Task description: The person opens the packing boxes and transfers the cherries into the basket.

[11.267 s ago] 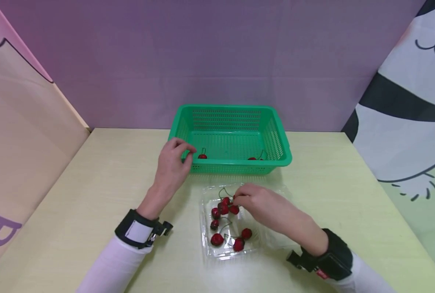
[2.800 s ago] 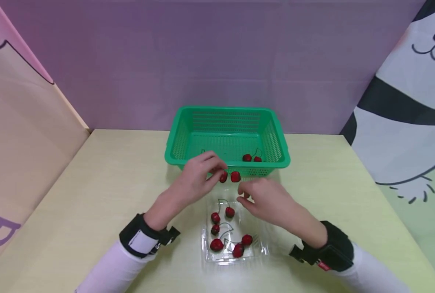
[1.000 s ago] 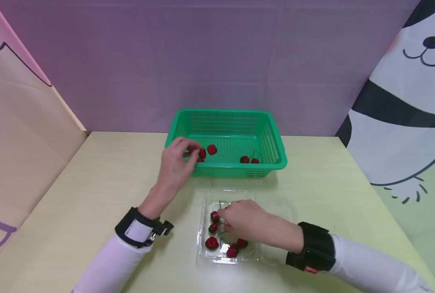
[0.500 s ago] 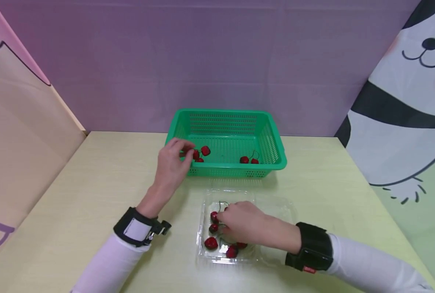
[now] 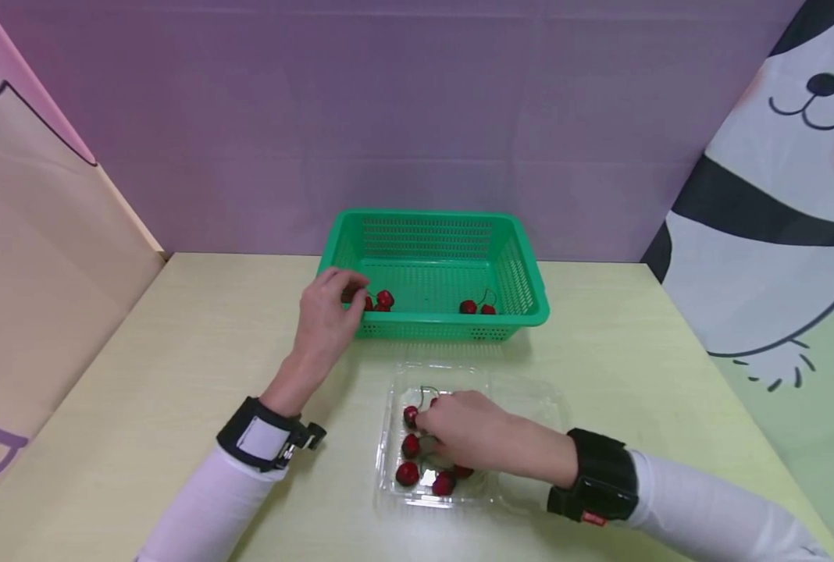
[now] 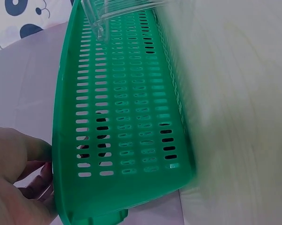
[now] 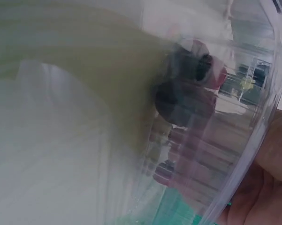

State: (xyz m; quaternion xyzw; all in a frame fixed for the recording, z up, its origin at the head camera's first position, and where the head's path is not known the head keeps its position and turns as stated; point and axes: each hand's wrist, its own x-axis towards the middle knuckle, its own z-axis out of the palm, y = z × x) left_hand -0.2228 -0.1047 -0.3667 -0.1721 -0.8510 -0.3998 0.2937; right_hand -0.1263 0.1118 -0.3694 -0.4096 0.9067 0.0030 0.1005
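Evidently, the cherries lie in two places: some in the clear plastic box (image 5: 417, 500) on the counter (image 5: 206, 343), others along the near side of the green basket (image 5: 452, 318) behind it. The left hand (image 5: 321, 312) is at the basket's near left corner, fingers bent beside the left cherries (image 5: 385, 298); whether thumb and fingers meet on a stem I cannot tell. The right hand (image 5: 469, 425) reaches down into the box, its fingers hidden from above and blurred from the wrist, so I cannot say whether they are apart or clamped on a fruit.

As I judge it, a stem could snap or slip if pulled on, letting its cherry drop and roll. Crossed stems in the box might drag neighbours along, and a knock from the right hand could slide so light a box.

As for direction, the box's long axis appears to run away from the person, towards the basket, with its lid (image 5: 532, 406) flat to the right; the basket lies lengthwise across. The paired cherries (image 5: 468, 307) at the basket's right have stems pointing to the far side.
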